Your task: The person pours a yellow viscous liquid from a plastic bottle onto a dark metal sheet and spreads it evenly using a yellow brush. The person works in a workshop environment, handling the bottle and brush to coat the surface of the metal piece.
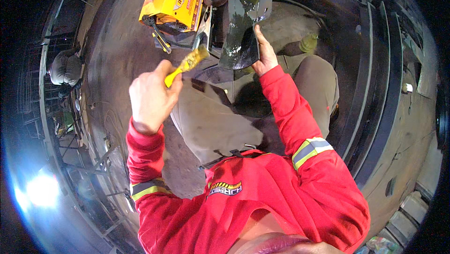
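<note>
My left hand is closed around the yellow handle of a paintbrush. The brush's stained bristles point up and to the right, a short way left of a dark, flat panel. That panel has a wet, glossy black coating over much of its face and rounded corners at its near end. My right hand grips the panel by its right edge, thumb along the side and the other fingers mostly hidden behind it. Brush and panel are apart.
Beyond my left hand stands a yellow boxy machine with a dark handle, cables and a clamp. Long dark metal beams run along the right. A bright lamp shines at lower left, near metal framework. My bent legs flank the work.
</note>
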`<state>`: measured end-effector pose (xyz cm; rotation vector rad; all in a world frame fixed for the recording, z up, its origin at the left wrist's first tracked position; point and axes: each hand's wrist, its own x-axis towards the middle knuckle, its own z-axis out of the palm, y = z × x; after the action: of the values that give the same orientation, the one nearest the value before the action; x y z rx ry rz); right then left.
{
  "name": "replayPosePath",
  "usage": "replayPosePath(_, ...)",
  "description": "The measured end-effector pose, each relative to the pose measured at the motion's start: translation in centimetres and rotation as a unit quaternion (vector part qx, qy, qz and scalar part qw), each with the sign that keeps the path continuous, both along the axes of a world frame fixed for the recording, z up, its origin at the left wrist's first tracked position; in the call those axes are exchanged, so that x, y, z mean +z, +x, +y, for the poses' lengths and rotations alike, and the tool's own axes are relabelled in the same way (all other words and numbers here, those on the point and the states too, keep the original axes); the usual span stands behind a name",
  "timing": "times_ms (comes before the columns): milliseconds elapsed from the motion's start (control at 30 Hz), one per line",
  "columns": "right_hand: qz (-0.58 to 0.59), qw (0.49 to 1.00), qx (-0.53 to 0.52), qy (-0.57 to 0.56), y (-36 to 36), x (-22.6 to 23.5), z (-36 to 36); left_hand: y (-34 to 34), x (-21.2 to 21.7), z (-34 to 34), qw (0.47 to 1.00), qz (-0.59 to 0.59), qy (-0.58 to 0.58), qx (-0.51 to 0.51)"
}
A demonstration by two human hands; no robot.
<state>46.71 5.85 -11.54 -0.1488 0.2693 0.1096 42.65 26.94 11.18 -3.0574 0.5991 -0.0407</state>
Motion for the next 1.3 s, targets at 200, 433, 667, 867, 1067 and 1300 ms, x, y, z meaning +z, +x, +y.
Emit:
replayPosePath(200, 0.016, 0.998, 0.036, -0.056, -0.4, -0.3, 0.4, 3.2, 1.2, -3.9, 0.984, -0.044, -0.103, -0.137)
replayPosePath(433, 0.02, 0.992, 0.059, -0.107, -3.0, 1.1, 0.7, 10.1, -3.5, -6.4, 0.979, -0.077, -0.013, -0.191)
replayPosePath(667, 0.086, 0.989, 0.052, -0.104, -6.7, 3.0, 0.1, 11.4, -5.4, -6.4, 0.979, -0.055, -0.03, -0.193)
replayPosePath(867, 0.107, 0.989, 0.051, -0.085, -8.9, 3.1, -0.6, 11.5, -5.3, -7.1, 0.973, -0.012, -0.011, -0.23)
replayPosePath(1067, 0.099, 0.989, 0.056, -0.095, -9.3, 2.6, -0.9, 10.6, -6.3, -7.6, 0.961, 0.077, 0.041, -0.262)
replayPosePath(1300, 0.111, 0.986, 0.049, -0.111, -9.5, 3.0, -0.9, 14.0, -4.2, -6.0, 0.97, 0.09, -0.057, -0.218)
